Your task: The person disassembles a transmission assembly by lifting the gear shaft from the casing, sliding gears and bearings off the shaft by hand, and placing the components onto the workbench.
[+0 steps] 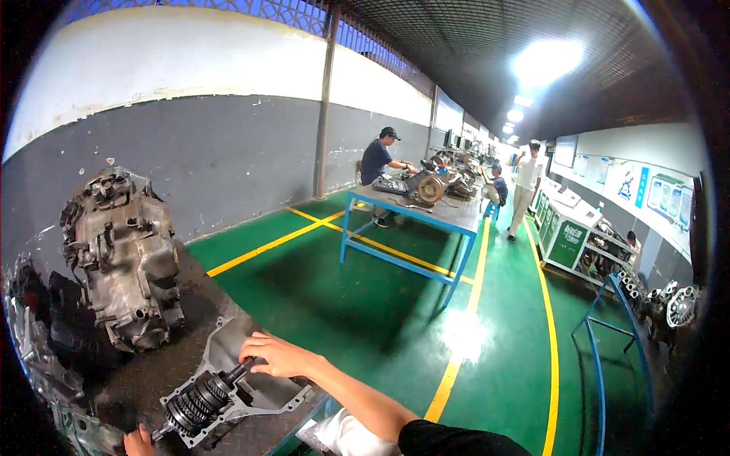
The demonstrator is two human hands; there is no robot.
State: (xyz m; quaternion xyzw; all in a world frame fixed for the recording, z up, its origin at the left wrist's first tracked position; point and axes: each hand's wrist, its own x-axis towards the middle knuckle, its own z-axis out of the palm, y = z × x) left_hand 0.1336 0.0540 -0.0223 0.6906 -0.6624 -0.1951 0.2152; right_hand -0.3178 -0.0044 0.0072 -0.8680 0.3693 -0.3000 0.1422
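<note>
A gear shaft (pixel 199 404) with a stack of dark toothed gears lies in an opened light-grey gearbox housing (pixel 283 394) on the workbench (pixel 144 381). At its upper end, my right hand (pixel 277 356) is closed round the shaft, the fingers curled over it. My left hand (pixel 138 442) pinches the thin lower end at the bottom edge of the view; much of that hand is cut off. Behind these, a large, dirty metal gearbox (pixel 129 258) stands on the same bench.
Clear plastic wrap (pixel 38 342) lies at the bench's left edge. Across the green floor, a blue-framed table (pixel 433 213) bears metal parts, with a person (pixel 376 163) working behind it. Another person (pixel 527 186) is in the aisle. A blue stand (pixel 604 357) is at right.
</note>
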